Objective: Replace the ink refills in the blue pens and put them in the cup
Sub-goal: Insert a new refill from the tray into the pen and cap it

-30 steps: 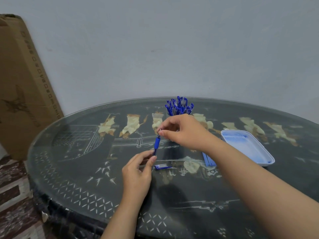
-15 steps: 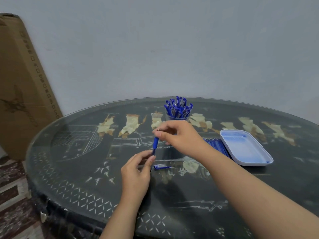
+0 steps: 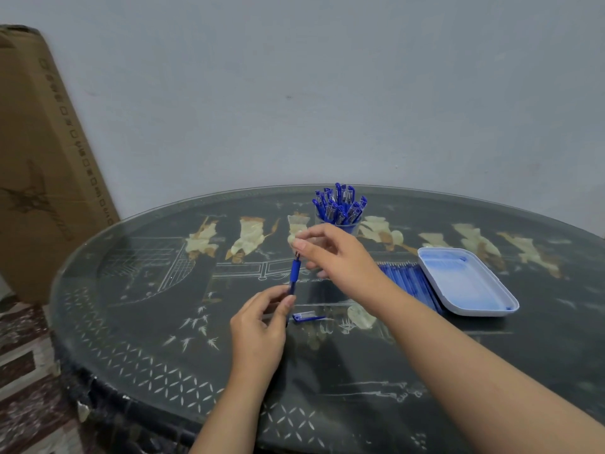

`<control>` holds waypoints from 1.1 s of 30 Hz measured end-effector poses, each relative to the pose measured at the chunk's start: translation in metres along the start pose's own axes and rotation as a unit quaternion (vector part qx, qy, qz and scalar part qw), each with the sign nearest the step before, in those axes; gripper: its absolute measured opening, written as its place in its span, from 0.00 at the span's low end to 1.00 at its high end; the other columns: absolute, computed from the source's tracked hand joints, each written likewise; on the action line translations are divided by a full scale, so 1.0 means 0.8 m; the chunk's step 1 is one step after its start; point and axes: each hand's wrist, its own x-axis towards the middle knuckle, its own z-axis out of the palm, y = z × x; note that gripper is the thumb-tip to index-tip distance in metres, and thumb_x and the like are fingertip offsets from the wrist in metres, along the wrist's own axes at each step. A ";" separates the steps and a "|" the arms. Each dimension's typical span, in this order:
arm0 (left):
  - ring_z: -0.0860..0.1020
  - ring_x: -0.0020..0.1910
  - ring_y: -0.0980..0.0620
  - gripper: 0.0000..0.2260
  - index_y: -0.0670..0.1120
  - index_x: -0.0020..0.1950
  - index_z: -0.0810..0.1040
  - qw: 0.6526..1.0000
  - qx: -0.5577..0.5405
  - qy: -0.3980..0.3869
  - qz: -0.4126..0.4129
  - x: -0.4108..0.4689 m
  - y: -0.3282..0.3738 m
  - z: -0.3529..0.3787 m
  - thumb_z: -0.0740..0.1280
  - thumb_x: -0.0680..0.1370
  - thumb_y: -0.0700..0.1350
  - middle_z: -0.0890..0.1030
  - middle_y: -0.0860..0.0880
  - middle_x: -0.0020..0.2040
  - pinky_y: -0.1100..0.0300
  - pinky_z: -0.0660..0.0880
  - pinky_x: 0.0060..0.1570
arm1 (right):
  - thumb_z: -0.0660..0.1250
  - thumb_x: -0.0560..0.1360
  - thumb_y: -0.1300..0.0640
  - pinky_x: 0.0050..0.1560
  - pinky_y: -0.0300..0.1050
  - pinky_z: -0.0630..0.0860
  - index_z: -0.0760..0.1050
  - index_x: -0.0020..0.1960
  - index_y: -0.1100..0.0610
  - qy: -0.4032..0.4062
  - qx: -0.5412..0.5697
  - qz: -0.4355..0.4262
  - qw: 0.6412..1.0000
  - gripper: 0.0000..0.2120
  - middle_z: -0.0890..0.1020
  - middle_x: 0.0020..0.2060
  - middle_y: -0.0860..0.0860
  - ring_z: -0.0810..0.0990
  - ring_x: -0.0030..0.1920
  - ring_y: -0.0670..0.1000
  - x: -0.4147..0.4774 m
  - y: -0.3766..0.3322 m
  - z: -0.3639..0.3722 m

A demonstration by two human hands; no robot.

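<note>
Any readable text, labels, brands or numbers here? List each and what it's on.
Nothing can be read.
Box: column of printed squares and marks, too blurred to read; bird graphic, no words.
Cup pens: print too small to read.
Held pen: no print visible.

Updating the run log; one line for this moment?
left hand pinches pen | right hand at pen tip, grip unclear | pen part on table

The pen [image 3: 294,273] is standing near-upright, metal tip up. The cap [image 3: 306,317] is lying just beside it. The cup [image 3: 353,228] is holding many capped pens. The refills [image 3: 409,283] are lying in a row.
</note>
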 end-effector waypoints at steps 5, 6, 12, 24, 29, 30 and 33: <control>0.82 0.40 0.60 0.15 0.58 0.47 0.81 1.000 0.003 -0.004 0.002 0.000 -0.001 -0.001 0.71 0.75 0.35 0.84 0.52 0.44 0.67 0.77 0.41 | 0.76 0.72 0.50 0.40 0.30 0.73 0.80 0.44 0.56 0.044 -0.016 -0.019 0.999 0.10 0.82 0.38 0.44 0.77 0.36 0.36 -0.003 -0.004 0.004; 0.82 0.40 0.59 0.16 0.58 0.47 0.81 1.000 0.003 -0.004 0.002 0.000 -0.001 -0.001 0.71 0.75 0.35 0.84 0.51 0.44 0.66 0.77 0.41 | 0.75 0.71 0.47 0.41 0.31 0.74 0.79 0.45 0.55 0.050 -0.014 -0.013 0.999 0.12 0.81 0.38 0.45 0.77 0.37 0.37 -0.002 -0.003 0.004; 0.81 0.40 0.59 0.16 0.59 0.47 0.81 1.000 0.011 -0.002 0.002 0.000 -0.001 -0.001 0.71 0.75 0.36 0.84 0.52 0.43 0.68 0.76 0.42 | 0.71 0.76 0.57 0.49 0.34 0.77 0.83 0.48 0.53 0.007 -0.004 -0.031 0.999 0.02 0.86 0.46 0.49 0.82 0.48 0.44 -0.004 -0.005 0.002; 0.81 0.40 0.60 0.11 0.55 0.47 0.81 0.999 0.037 0.027 -0.001 0.003 -0.005 -0.002 0.71 0.76 0.37 0.84 0.51 0.42 0.70 0.75 0.41 | 0.71 0.76 0.50 0.47 0.37 0.76 0.79 0.48 0.53 0.071 0.052 -0.002 0.996 0.07 0.83 0.44 0.49 0.80 0.45 0.45 -0.005 0.012 0.016; 0.82 0.43 0.57 0.12 0.57 0.48 0.81 0.998 0.027 0.048 -0.021 0.004 -0.007 -0.003 0.70 0.76 0.38 0.84 0.51 0.44 0.66 0.77 0.43 | 0.75 0.73 0.57 0.52 0.36 0.71 0.76 0.61 0.49 -0.094 -0.266 -0.001 0.959 0.18 0.79 0.49 0.44 0.76 0.48 0.44 -0.016 0.071 0.017; 0.82 0.44 0.57 0.12 0.58 0.47 0.81 0.998 0.026 0.047 -0.022 0.004 -0.007 -0.003 0.70 0.76 0.39 0.84 0.51 0.44 0.66 0.77 0.44 | 0.74 0.73 0.56 0.55 0.37 0.71 0.76 0.64 0.49 -0.118 -0.308 -0.016 0.944 0.20 0.79 0.51 0.45 0.76 0.51 0.44 -0.018 0.080 0.020; 0.82 0.45 0.57 0.11 0.57 0.48 0.81 0.998 0.020 0.041 -0.032 0.003 -0.006 -0.003 0.70 0.76 0.39 0.84 0.52 0.44 0.63 0.78 0.47 | 0.69 0.76 0.58 0.60 0.42 0.72 0.76 0.65 0.50 -0.117 -0.349 -0.075 0.927 0.18 0.79 0.52 0.47 0.74 0.52 0.45 -0.025 0.091 0.025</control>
